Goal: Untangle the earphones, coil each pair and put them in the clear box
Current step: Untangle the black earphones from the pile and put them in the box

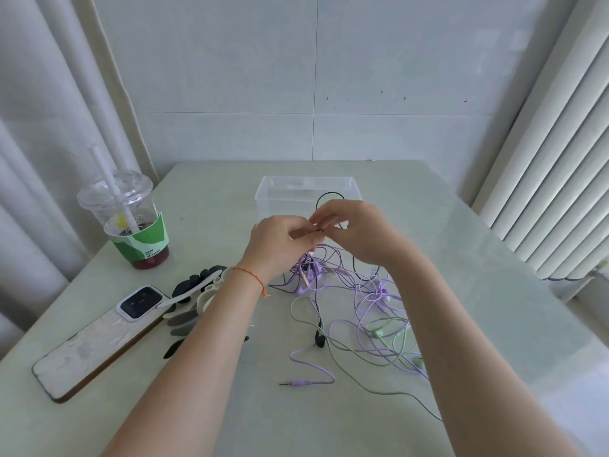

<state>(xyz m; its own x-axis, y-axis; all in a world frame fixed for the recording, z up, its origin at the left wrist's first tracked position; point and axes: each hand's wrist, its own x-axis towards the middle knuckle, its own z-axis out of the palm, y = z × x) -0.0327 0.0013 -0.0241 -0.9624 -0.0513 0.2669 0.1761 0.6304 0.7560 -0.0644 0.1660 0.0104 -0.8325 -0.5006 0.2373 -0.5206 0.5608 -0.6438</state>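
Observation:
A tangle of earphones (pixel 359 301) lies on the pale table: purple, light green, grey and black cords knotted together. My left hand (pixel 280 242) and my right hand (pixel 359 229) are raised above the tangle, fingertips meeting, and both pinch the black cord (pixel 329 196), which loops up in front of the clear box (pixel 273 192). Purple strands hang from my hands down to the heap. A purple jack plug (pixel 293 383) lies loose near the front. The clear box stands just beyond my hands, and I see nothing inside it.
At the left stand a plastic drink cup (pixel 131 222) with a straw and a green sleeve, a phone (pixel 99 338) lying face down, and a pile of hair clips (pixel 194 301). Curtains hang at both sides, and a wall rises behind the table.

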